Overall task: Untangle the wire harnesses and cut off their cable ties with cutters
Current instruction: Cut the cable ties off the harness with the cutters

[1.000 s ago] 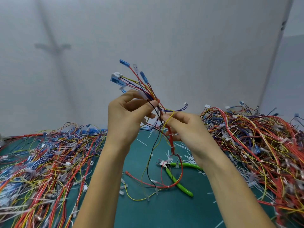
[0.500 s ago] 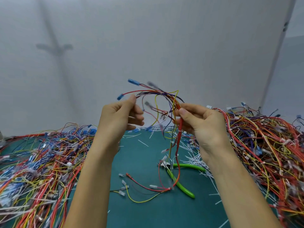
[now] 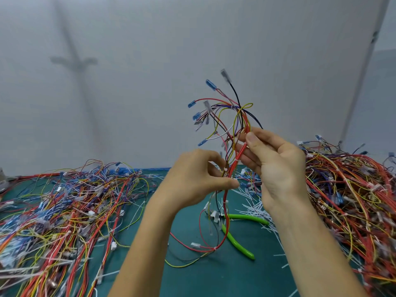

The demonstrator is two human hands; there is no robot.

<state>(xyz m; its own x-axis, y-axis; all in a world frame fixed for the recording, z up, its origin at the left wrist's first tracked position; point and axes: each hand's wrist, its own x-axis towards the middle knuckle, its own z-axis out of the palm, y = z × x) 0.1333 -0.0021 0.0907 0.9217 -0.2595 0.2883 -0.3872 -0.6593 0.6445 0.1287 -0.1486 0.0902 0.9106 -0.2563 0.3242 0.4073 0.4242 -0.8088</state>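
I hold one wire harness (image 3: pixel 232 116) upright above the green mat (image 3: pixel 214 275). Its thick red bundle is pinched between thumb and fingers of my right hand (image 3: pixel 276 166) near the top. My left hand (image 3: pixel 197 179) grips the same bundle lower down, at a white cable tie (image 3: pixel 235 180). Blue and clear terminals fan out above my hands. The harness tail loops down onto the mat, with more white ties on it. The green-handled cutters (image 3: pixel 240 232) lie on the mat under the tail, untouched.
A big heap of tangled harnesses (image 3: pixel 64 211) covers the mat's left side. Another heap (image 3: pixel 353 200) fills the right. Cut white tie scraps (image 3: pixel 255 202) litter the mat behind the cutters. A grey wall stands close behind.
My left hand has dropped from the harness top to the bundle below my right hand. The terminals have swung up and to the right. My right hand keeps its pinch.
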